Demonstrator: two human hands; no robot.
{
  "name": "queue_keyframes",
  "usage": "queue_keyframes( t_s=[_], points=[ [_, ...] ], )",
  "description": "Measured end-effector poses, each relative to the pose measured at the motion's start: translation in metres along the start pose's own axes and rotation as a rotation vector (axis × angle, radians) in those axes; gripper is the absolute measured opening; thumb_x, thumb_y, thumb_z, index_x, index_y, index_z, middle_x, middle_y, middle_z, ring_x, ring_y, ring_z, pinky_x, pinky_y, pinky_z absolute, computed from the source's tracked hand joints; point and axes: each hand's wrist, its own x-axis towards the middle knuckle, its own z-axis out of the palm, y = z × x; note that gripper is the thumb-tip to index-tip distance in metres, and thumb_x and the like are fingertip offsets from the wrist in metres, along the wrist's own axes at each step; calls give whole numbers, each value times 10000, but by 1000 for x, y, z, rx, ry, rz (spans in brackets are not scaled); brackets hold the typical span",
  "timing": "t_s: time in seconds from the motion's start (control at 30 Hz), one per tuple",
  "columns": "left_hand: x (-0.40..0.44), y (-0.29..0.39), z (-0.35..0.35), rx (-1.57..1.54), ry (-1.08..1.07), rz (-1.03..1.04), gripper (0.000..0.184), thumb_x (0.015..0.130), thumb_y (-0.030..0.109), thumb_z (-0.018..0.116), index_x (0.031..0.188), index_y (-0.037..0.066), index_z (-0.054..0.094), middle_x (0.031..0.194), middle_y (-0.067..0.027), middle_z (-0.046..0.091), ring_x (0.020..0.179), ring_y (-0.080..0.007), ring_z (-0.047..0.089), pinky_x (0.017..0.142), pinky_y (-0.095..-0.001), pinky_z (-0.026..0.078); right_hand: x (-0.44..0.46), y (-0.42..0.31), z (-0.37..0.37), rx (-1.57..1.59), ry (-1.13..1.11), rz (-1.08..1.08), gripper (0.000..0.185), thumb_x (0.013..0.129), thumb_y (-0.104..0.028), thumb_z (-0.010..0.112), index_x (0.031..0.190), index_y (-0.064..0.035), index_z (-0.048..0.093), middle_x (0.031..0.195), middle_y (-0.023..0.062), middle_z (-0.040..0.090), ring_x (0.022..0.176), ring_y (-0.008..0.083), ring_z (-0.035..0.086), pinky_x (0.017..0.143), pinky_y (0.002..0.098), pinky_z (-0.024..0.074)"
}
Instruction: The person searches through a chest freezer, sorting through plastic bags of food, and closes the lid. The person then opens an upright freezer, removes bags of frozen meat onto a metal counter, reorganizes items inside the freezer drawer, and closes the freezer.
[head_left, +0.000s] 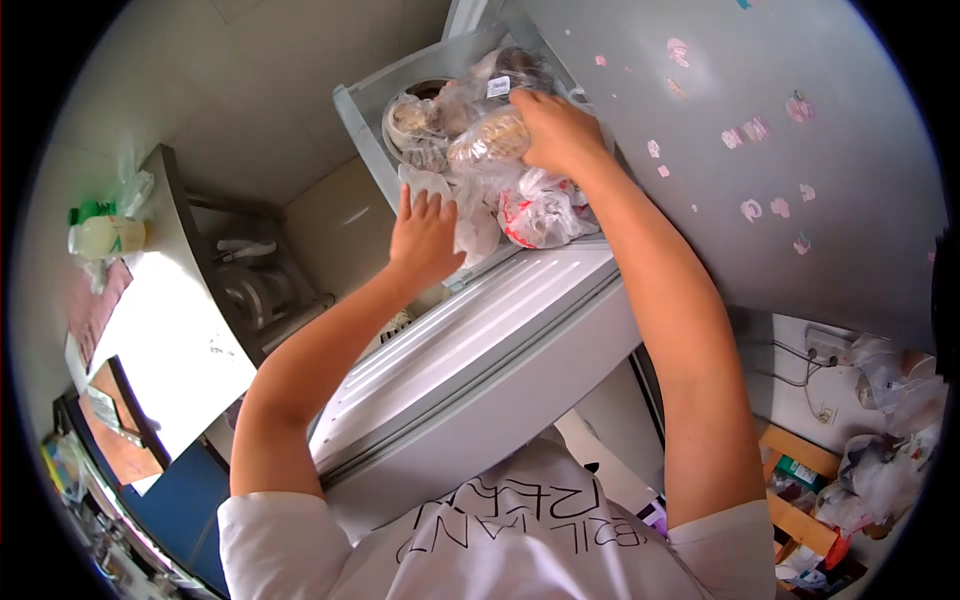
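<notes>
An open freezer drawer (362, 128) in front of me is full of bagged items. My right hand (562, 132) grips a clear plastic bag (495, 138) with tan, lumpy contents, thumb and fingers on its right end. At the drawer's near left side, my left hand (425, 237) has its fingers stretched out against a cloudy translucent plastic piece (424, 181), its exact kind unclear. A white plastic bag with red print (545, 212) lies below my right hand. Behind are a wrapped round bowl (405, 122) and a dark bagged item with a white label (498, 88).
A freezer door (480, 400) with a ribbed inner side stands between me and the drawer. To the right is a grey fridge door (720, 200) with sticker remnants. A white table (180, 340) with a bottle (110, 236) stands left. Plastic bags (880, 480) crowd the lower right.
</notes>
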Motion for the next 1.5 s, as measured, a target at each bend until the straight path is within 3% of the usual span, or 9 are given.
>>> queue_keyframes(
  t_s=[0.1,0.13,0.33,0.47,0.53,0.7,0.9,1.07,1.5],
  points=[
    [22,13,6,206,-248,-6,505,732,266,603,1181,79,466,1110,-162,517,1124,-315,454,1078,-476,68,-1,-2,-2,14,-19,30,549,626,-78,684,1116,-130,441,1121,52,543,1066,248,511,806,392,468],
    [31,15,10,249,-280,-7,494,715,207,596,1187,136,469,1080,-143,537,1041,-326,521,1026,-478,238,-1,-1,-1,13,-2,25,550,625,-77,685,1115,-130,441,1120,51,542,1063,250,513,808,391,469],
    [64,-7,15,49,-237,-35,258,789,142,502,1040,171,555,921,-96,635,866,-260,619,710,-389,474,-1,2,0,45,27,12,538,615,-70,692,1094,-111,451,1117,63,541,1050,267,520,813,387,467],
    [63,-43,-24,-260,-161,-12,296,739,172,550,1031,130,559,923,-144,622,874,-297,602,724,-389,468,-1,3,-2,140,43,26,546,597,-46,699,1084,-79,455,1099,116,542,1031,299,528,824,391,459],
    [58,-58,-39,-620,-148,-9,253,751,153,532,998,97,536,863,-144,603,812,-263,588,697,-359,449,1,4,0,178,73,27,559,590,-39,702,1090,-72,453,1094,132,542,1025,309,529,828,392,457],
    [42,-79,-54,-799,-132,-14,195,760,121,500,952,86,507,784,-66,532,728,-160,505,666,-293,411,4,7,5,240,111,25,591,575,-28,710,1106,-57,452,1085,157,542,1020,327,528,836,391,453],
    [46,-84,-64,-1416,-14,-477,264,787,127,495,1039,52,512,846,-55,541,757,-151,519,639,-268,418,5,6,6,221,108,32,600,570,-31,715,1109,-66,453,1093,154,546,1010,331,534,829,390,457],
    [62,-70,-78,-1488,-13,-520,315,800,146,513,1083,7,510,963,-106,583,843,-194,580,752,-294,468,5,9,6,240,115,41,608,568,-36,719,1109,-72,444,1119,139,542,1020,322,531,833,389,456],
    [49,-73,-174,-1782,27,-286,218,747,155,531,872,-18,574,795,-100,589,736,-206,589,676,-318,486,6,9,5,243,106,60,683,546,-82,766,1140,-82,429,1144,130,531,1050,329,515,850,392,449]
  ],
)
